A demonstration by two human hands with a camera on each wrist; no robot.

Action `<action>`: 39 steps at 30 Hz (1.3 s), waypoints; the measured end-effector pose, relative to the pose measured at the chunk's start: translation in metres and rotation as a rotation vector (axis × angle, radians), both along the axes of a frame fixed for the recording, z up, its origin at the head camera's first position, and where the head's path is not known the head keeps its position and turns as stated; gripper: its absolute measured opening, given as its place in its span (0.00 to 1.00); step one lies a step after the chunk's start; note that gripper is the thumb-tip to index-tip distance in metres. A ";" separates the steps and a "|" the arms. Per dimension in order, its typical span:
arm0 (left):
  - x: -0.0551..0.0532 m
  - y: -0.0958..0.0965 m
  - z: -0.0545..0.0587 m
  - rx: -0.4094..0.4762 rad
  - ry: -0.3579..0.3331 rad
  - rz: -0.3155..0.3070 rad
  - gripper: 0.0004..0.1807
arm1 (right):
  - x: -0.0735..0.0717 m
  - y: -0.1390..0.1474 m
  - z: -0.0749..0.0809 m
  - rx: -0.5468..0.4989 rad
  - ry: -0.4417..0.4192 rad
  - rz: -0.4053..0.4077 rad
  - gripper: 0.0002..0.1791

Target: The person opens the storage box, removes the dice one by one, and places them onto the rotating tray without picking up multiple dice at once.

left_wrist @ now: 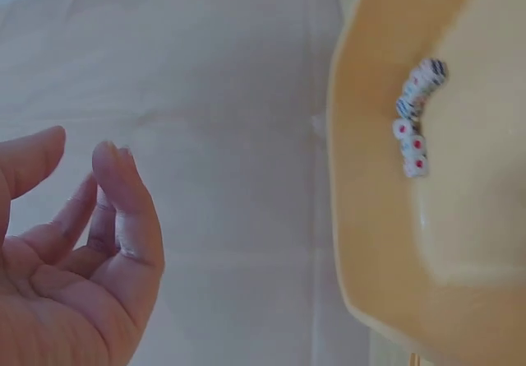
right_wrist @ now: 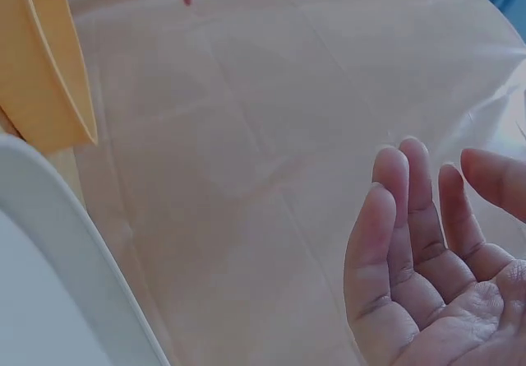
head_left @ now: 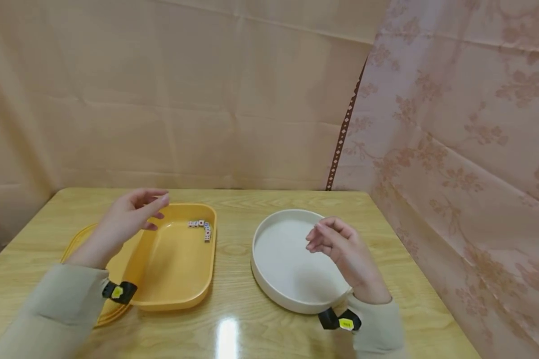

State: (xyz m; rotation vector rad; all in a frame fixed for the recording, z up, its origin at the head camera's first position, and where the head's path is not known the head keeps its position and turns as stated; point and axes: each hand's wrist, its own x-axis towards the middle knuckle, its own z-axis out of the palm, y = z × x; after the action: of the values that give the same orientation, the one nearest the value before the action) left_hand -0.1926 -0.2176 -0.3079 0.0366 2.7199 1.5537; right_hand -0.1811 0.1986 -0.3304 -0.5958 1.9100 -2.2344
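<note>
Over the left side of a yellow rectangular tray point(head_left: 175, 269), my left hand point(head_left: 132, 214) hovers with loosely bent fingers and nothing between them. Several small white dice point(head_left: 206, 231) lie in a bent row against the tray's far right corner; the left wrist view shows the same dice point(left_wrist: 417, 123) with red and dark dots. My right hand point(head_left: 341, 247) hangs above the right part of a round white tray point(head_left: 283, 259), its fingers relaxed and holding nothing. In the right wrist view the palm of the right hand point(right_wrist: 436, 275) faces the camera.
A yellow lid-like piece point(head_left: 78, 239) lies under the left edge of the rectangular tray, partly hidden by the left arm. Both trays stand on a wooden table point(head_left: 233, 259). A beige curtain point(head_left: 197, 99) hangs behind it and a flowered curtain point(head_left: 467, 149) along the right.
</note>
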 end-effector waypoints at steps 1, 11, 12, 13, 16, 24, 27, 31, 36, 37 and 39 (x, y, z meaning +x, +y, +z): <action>-0.004 0.001 -0.001 0.003 -0.002 -0.009 0.36 | 0.000 0.003 0.000 -0.008 -0.003 -0.008 0.09; -0.030 0.012 -0.023 0.082 -0.040 -0.066 0.35 | -0.005 0.036 -0.004 -0.081 -0.064 -0.127 0.09; -0.031 0.014 -0.025 0.092 -0.053 -0.065 0.35 | -0.005 0.040 -0.005 -0.088 -0.072 -0.140 0.09; -0.033 0.015 -0.027 0.103 -0.064 -0.068 0.35 | -0.006 0.043 -0.006 -0.096 -0.077 -0.149 0.09; -0.038 0.018 -0.034 0.127 -0.095 -0.066 0.36 | -0.009 0.053 -0.010 -0.116 -0.081 -0.171 0.10; -0.055 0.016 -0.052 0.131 -0.162 -0.059 0.35 | -0.021 0.073 -0.021 -0.159 -0.130 -0.242 0.11; -0.060 0.019 -0.058 0.129 -0.182 -0.061 0.33 | -0.026 0.079 -0.026 -0.167 -0.159 -0.272 0.11; -0.062 0.020 -0.065 0.113 -0.201 -0.094 0.31 | -0.031 0.085 -0.035 -0.144 -0.212 -0.318 0.10; -0.059 0.021 -0.069 0.099 -0.205 -0.110 0.30 | -0.033 0.095 -0.044 -0.080 -0.253 -0.358 0.10; -0.059 0.022 -0.069 0.097 -0.204 -0.109 0.30 | -0.034 0.097 -0.046 -0.068 -0.258 -0.364 0.09; -0.058 0.024 -0.069 0.095 -0.203 -0.109 0.29 | -0.034 0.102 -0.050 -0.039 -0.271 -0.372 0.08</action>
State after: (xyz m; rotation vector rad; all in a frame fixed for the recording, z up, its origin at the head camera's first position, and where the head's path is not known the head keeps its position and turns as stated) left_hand -0.2503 -0.1940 -0.3772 0.0259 2.4479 1.5618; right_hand -0.2155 0.3006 -0.3802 0.0705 1.9657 -2.4150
